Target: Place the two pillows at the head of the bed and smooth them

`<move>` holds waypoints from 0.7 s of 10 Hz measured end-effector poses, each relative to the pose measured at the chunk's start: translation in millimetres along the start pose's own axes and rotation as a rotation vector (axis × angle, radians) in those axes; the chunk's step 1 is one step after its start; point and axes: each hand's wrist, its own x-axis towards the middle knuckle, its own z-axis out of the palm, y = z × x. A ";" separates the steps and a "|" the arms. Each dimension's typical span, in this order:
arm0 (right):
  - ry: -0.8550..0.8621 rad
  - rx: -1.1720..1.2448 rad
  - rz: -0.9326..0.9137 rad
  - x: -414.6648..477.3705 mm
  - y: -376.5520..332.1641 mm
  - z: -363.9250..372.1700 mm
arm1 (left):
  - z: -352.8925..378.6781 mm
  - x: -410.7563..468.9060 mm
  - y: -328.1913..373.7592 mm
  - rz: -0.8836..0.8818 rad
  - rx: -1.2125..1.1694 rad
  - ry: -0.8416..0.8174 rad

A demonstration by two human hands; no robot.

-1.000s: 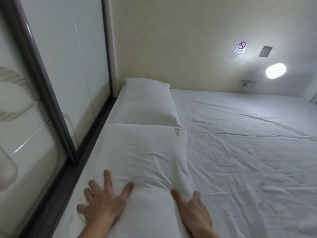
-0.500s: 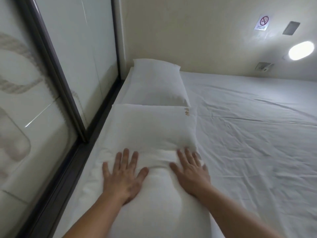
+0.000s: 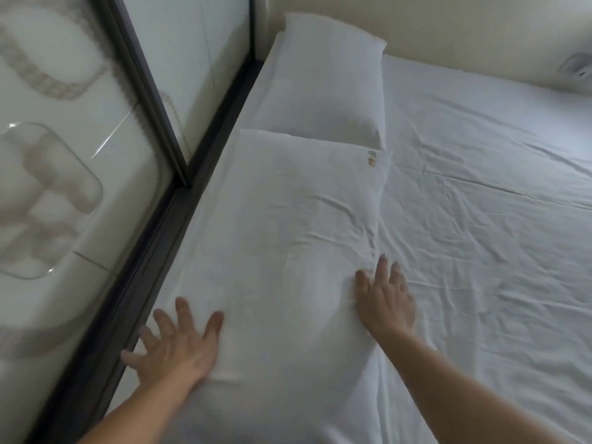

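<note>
Head view: Two white pillows lie in a line along the left edge of the bed [image 3: 480, 219], beside a dark window frame [image 3: 179, 200]. The far pillow [image 3: 323, 84] sits in the corner, its far end against the cream wall [image 3: 448, 24]. The near pillow [image 3: 282, 238] touches the far one end to end and bears a small gold emblem [image 3: 372, 158] at its far right corner. The left hand [image 3: 174, 346] lies flat on the near pillow's left edge, fingers spread wide, gripping nothing. The right hand [image 3: 386, 299] lies flat on the pillow's right edge where it meets the creased sheet, fingers extended and close together, gripping nothing. No containers are visible.
</note>
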 end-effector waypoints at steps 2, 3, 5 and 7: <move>-0.142 0.006 -0.571 -107.8 -12.0 31.6 | -8.6 -52.0 35.4 0.350 -0.186 0.204; -0.284 -0.035 -0.407 -131.4 30.2 56.8 | 22.4 -67.7 38.0 0.372 0.046 -0.012; -0.296 -0.054 -0.449 -144.0 56.5 21.5 | 6.5 -93.7 33.2 0.328 0.016 0.052; -0.324 0.243 -0.319 -174.7 73.8 -43.4 | -28.6 -161.2 30.9 0.328 -0.239 0.087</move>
